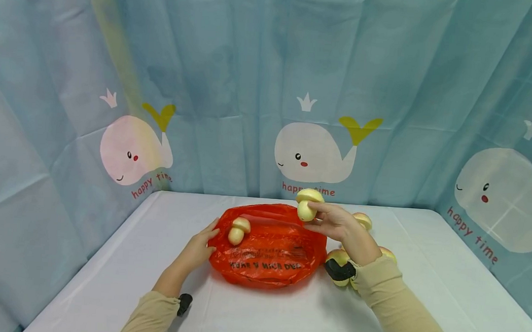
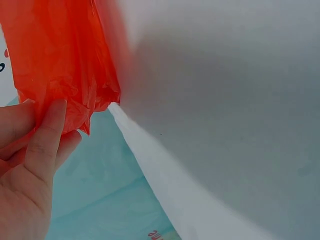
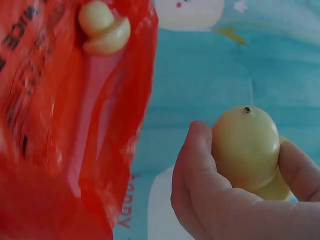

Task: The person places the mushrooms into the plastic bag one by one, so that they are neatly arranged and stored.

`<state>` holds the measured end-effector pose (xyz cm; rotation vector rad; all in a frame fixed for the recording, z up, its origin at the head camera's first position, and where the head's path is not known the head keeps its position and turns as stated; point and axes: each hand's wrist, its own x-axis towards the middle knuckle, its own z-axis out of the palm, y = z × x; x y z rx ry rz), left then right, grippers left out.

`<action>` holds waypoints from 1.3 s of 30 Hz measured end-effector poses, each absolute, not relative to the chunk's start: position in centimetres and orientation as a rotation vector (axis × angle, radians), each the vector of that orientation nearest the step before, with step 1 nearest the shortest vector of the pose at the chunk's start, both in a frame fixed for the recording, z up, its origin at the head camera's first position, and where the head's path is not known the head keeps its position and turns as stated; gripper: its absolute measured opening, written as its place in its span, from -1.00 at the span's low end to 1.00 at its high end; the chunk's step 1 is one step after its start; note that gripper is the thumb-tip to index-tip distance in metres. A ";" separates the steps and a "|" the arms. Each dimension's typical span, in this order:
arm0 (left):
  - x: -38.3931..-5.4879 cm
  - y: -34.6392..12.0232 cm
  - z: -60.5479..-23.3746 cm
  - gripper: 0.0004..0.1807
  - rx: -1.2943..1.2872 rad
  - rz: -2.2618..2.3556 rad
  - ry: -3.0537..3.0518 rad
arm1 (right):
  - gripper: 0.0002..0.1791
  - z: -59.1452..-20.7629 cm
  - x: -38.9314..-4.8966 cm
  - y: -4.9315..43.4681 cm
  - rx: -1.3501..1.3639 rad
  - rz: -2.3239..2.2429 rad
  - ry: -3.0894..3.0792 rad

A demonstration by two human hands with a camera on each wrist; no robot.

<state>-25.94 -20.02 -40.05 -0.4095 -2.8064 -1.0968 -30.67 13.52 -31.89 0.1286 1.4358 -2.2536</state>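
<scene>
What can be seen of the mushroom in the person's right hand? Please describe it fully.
The mushroom is pale yellow, with a rounded cap and a thick, bulbous stem; a small dark spot marks the stem's end. Its surface looks smooth and slightly shiny, perhaps plastic, though I cannot be sure. The right hand grips it between thumb and fingers, cap on top. It is near the red bag but not touching it.

Curtained-off booth, room type unclear: whale-print curtains (image 1: 254, 58) behind and beside a white table (image 1: 293, 315)
</scene>
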 end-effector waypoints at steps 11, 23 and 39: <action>-26.3 -20.0 -40.1 -0.42 -0.398 -1.128 -2.808 | -0.42 -32.9 -31.7 10.0 0.184 -2.142 1.563; -25.9 -19.9 -39.9 -0.43 -0.405 -1.143 -2.802 | -0.43 -34.3 -32.4 7.3 0.279 -2.093 1.597; -25.9 -19.9 -40.0 -0.43 -0.414 -1.129 -2.796 | -0.43 -35.1 -32.9 6.2 0.291 -2.050 1.625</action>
